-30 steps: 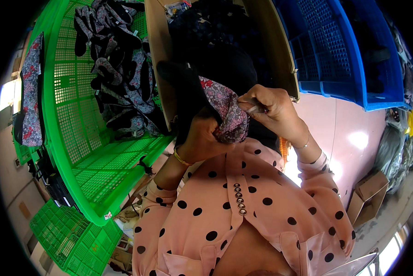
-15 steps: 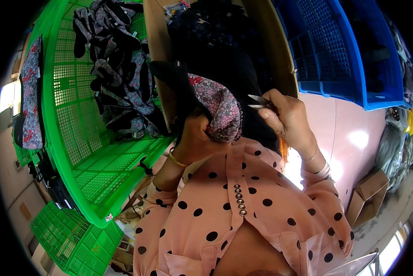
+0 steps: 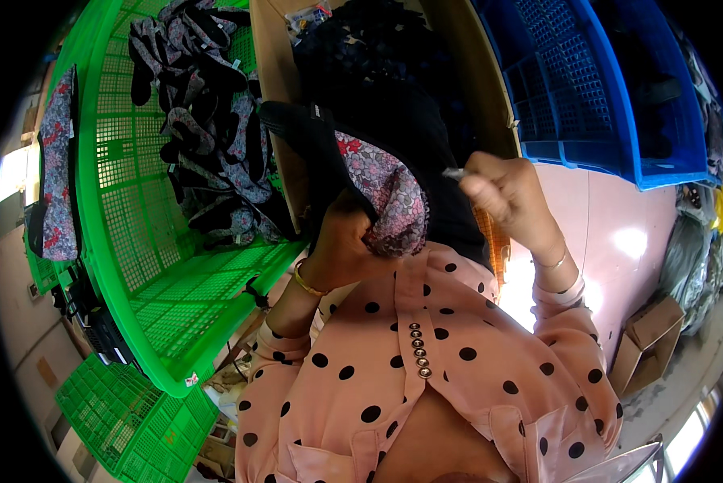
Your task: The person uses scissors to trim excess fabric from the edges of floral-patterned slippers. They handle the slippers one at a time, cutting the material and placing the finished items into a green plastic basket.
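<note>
My left hand is closed around a sewn fabric piece, grey and pink floral with a black part and a small dark tag. The piece is bunched in front of my chest, over the near end of a cardboard box. To its right, my right hand grips small metal thread snips. Their tips point left toward the floral cloth, a short way apart from it. Most of the snips' body is hidden in my fingers, and the blades are blurred.
At left stands a green plastic crate with several floral and black pieces. The cardboard box ahead contains dark scraps. A blue crate is at right. Another floral piece hangs by the green crate's outer side.
The snips' blades, spread apart before, now look drawn together. My right hand has shifted slightly and turned. The fabric piece has moved only a little in my left hand.
</note>
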Demonstrator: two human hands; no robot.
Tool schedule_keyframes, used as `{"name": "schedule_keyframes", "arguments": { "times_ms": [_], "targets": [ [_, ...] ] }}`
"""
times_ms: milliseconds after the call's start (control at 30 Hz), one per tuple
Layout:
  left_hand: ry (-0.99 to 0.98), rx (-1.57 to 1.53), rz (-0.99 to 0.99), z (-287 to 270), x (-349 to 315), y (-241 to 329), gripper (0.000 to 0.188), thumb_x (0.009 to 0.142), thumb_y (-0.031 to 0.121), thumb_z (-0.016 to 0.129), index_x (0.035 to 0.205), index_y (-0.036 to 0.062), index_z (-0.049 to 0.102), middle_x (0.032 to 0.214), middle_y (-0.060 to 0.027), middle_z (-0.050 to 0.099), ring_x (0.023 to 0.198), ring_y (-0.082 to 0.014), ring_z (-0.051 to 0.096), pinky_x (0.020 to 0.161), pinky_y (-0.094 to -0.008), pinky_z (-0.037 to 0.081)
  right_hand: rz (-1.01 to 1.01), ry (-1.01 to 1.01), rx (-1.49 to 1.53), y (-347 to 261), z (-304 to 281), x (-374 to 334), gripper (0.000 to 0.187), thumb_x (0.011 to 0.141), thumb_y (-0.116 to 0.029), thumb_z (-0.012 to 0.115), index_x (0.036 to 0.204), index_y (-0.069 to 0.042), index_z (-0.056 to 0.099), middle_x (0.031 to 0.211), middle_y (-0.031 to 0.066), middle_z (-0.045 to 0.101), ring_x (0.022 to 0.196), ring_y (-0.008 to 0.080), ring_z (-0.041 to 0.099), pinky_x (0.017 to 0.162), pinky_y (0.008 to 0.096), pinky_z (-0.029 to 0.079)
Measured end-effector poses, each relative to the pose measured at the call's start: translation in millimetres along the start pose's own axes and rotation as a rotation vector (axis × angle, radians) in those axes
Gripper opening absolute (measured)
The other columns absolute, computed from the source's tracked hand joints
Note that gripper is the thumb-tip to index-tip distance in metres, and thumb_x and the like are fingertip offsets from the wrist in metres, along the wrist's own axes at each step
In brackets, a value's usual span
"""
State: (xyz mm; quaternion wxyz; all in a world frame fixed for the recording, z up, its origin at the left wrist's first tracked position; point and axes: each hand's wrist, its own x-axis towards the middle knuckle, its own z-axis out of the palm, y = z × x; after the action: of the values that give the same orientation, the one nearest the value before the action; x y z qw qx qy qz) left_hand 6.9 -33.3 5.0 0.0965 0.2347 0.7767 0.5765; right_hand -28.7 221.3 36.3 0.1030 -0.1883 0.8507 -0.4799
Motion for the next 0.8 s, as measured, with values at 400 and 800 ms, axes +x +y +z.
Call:
{"name": "schedule_keyframes", "arguments": {
  "times_ms": [400,800],
  "targets": [
    [0.137,-0.205,-0.176,-2.8,15.1,12.8,0.041,0.064,0.007,0.085,0.096,-0.0042,0.062,0.091,-0.0094,0.067,0.082,-0.0155,0.064,0.076,-0.0289,0.052,-0.099,0.321,-0.117,19.8,23.6,46.1,0.014,0.085,-0.012,0.071,0.092,-0.003,0.062,0.073,0.0128,0.062,0.057,0.0234,0.059,0.054,0.0307,0.047],
    [0.396,-0.789,-0.505,-19.8,36.1,35.8,0.023,0.075,0.004,0.077,0.092,0.0032,0.061,0.082,-0.0011,0.064,0.071,-0.0075,0.061,0.067,-0.0207,0.05,-0.024,0.185,0.46,-11.4,32.1,10.4,0.051,0.098,-0.048,0.053,0.105,0.003,0.052,0.071,0.0009,0.05,0.062,0.006,0.048,0.058,0.0202,0.041]
  ]
}}
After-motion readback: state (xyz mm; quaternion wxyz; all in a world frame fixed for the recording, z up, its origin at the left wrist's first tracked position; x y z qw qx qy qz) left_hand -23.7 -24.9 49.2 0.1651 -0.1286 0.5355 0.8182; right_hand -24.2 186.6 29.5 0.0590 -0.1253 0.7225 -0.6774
